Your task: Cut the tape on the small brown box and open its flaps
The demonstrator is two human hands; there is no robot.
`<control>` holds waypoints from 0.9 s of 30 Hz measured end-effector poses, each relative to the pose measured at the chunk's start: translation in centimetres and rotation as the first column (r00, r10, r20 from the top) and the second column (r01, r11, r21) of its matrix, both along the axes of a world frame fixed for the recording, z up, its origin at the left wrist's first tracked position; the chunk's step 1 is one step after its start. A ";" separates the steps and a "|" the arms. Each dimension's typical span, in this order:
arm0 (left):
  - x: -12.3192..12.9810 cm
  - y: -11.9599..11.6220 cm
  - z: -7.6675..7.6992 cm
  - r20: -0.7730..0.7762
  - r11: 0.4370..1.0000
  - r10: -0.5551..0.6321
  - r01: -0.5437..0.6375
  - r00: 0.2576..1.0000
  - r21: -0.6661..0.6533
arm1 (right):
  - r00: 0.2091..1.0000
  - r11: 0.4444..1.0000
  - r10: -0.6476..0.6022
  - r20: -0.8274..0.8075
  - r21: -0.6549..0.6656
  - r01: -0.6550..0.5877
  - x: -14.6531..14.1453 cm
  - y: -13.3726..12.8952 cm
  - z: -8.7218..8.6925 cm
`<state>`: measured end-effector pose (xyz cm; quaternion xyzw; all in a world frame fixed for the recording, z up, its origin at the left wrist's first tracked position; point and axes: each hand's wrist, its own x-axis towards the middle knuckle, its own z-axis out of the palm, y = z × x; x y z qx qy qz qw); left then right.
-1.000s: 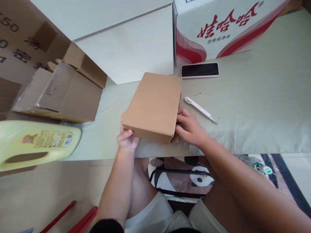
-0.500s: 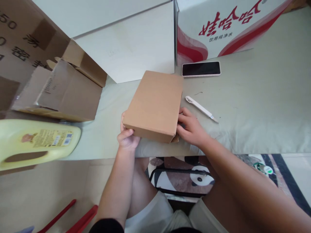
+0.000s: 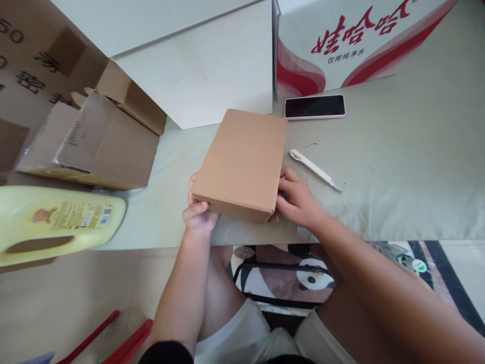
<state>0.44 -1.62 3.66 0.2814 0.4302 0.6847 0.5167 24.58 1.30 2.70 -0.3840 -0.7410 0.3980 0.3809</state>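
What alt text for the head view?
A person's left grip holds the near-left corner of a brown cardboard box, with the right grip at its right side. To the right, on pale cloth, lie a white craft knife and a phone; a yellow jug is at far left.

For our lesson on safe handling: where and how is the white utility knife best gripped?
The white utility knife is probably best pinched mid-handle, from above, across its narrow width: it lies flat, its blade tip at the near right end.
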 end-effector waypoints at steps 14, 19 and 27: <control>-0.2 -0.1 -0.2 -0.060 0.999 -0.011 0.009 0.998 -0.032 | 1.000 1.000 -0.005 0.019 -0.002 0.005 -0.2 0.0 0.0; -0.2 -0.1 -0.2 -0.031 1.000 -0.010 0.010 0.999 -0.021 | 1.000 1.000 -0.015 0.024 -0.003 0.015 -0.1 -0.1 0.1; -0.3 -0.1 -0.3 -0.062 0.998 -0.032 0.029 0.998 -0.047 | 1.000 1.000 -0.014 0.025 0.005 0.013 -0.1 0.1 -0.1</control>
